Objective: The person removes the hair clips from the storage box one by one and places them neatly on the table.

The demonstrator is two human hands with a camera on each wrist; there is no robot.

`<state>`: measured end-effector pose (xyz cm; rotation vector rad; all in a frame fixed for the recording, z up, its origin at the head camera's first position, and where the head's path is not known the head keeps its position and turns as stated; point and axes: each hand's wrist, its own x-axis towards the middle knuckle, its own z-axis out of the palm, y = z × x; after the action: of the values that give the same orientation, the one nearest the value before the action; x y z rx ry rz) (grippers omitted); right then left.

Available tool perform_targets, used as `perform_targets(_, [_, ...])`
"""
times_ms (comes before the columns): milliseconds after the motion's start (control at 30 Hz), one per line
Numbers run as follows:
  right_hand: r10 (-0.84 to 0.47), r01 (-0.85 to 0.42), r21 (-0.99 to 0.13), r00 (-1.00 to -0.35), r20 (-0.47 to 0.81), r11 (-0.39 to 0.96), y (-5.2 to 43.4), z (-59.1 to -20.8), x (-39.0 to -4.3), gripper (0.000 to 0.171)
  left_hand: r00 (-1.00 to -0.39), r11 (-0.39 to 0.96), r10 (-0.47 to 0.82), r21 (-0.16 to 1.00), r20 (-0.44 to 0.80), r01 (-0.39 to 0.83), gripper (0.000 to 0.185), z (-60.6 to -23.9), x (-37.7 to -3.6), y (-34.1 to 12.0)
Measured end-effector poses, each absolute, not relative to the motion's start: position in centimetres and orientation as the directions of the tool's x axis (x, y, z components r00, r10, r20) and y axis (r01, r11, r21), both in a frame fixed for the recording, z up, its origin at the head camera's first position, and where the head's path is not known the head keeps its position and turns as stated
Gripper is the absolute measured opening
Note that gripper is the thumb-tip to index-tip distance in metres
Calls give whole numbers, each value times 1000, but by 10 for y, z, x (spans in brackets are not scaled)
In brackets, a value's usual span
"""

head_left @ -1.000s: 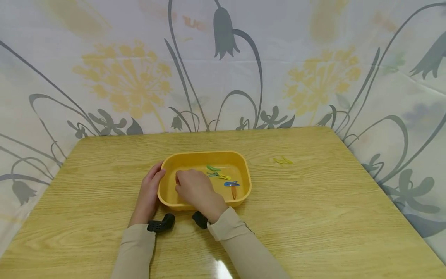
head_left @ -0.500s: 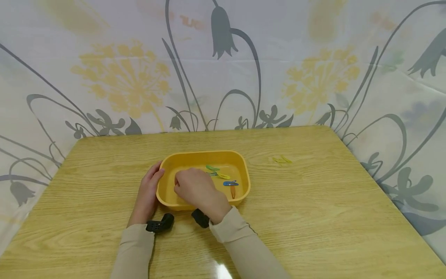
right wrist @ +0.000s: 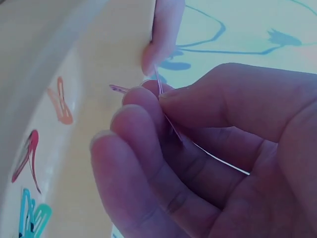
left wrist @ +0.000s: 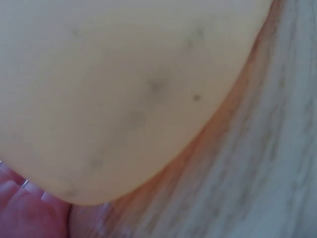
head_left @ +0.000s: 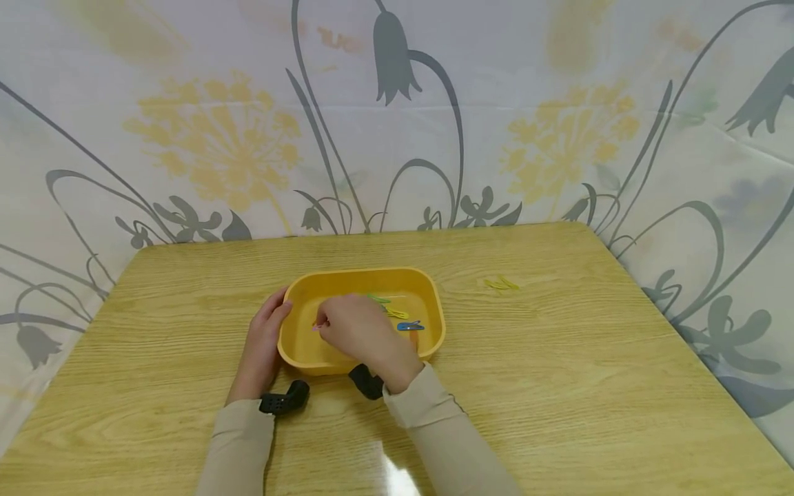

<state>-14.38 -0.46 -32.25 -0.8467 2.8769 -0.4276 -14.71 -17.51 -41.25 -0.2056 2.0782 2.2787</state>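
A yellow tray (head_left: 434,303) sits mid-table and holds several coloured hair clips: green (head_left: 378,299), yellow (head_left: 398,314) and blue (head_left: 411,326). My right hand (head_left: 322,324) is inside the tray and pinches a thin pink clip (head_left: 317,327) between thumb and fingertips. In the right wrist view the pink clip (right wrist: 119,89) juts from that pinch, above an orange clip (right wrist: 60,99), a red clip (right wrist: 27,153) and a teal clip (right wrist: 32,218). My left hand (head_left: 276,306) rests against the tray's left wall (left wrist: 124,89), thumb at the rim.
Two yellow clips (head_left: 502,283) lie on the wooden table (head_left: 558,386) to the right of the tray. A flower-patterned cloth (head_left: 558,138) hangs behind and beside the table. Black wrist cameras (head_left: 285,399) sit near the tray's front edge.
My right hand has risen slightly and shifted right inside the tray, and a pink clip now shows at its fingertips. The left hand has stayed at the tray's side.
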Motion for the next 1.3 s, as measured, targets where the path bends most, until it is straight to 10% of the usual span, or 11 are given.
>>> perform_targets(1300, [-566, -510, -429, -824, -3, 745, 37, -319, -161, 11, -986, -71, -65, 987, -152, -147, 49, -411, -148, -173])
